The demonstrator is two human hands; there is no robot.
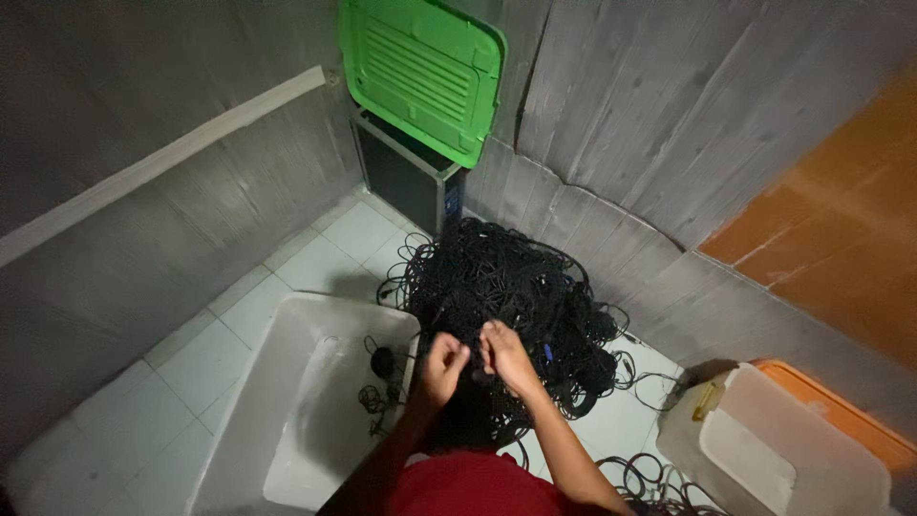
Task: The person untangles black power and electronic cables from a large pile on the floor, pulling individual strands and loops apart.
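At the centre of the tiled floor (325, 258) lies a large tangled heap of black cables (506, 287), piled against the foot of the grey panelled wall (669, 115). Both hands work at its near edge. The left hand (441, 368) is curled nearly closed, fingers pinched on a black strand of the heap. The right hand (506, 355) sits just beside it, almost touching, fingers likewise bent in and gripping cable; how firmly either grip is set cannot be told. Both forearms rise from a red garment (468, 487) at the bottom edge.

Just left of the hands stands an open white plastic tub (287, 420), its near rim beside the heap; a small coil of black cable with a round plug (380, 373) lies inside it near that rim, and the remainder of the tub's floor shows bare. Loose loops trail from the heap to the right across the tiles towards a second white tub (764, 449) with an orange lid (841, 411) behind it. Further loops (659, 483) lie at the bottom edge.

Behind the heap, in the corner, stands a dark metal-edged case (406, 177) with a green lid (420, 67) leaning upright against the wall above it. Open tile remains between the white tub and the left wall (143, 191).
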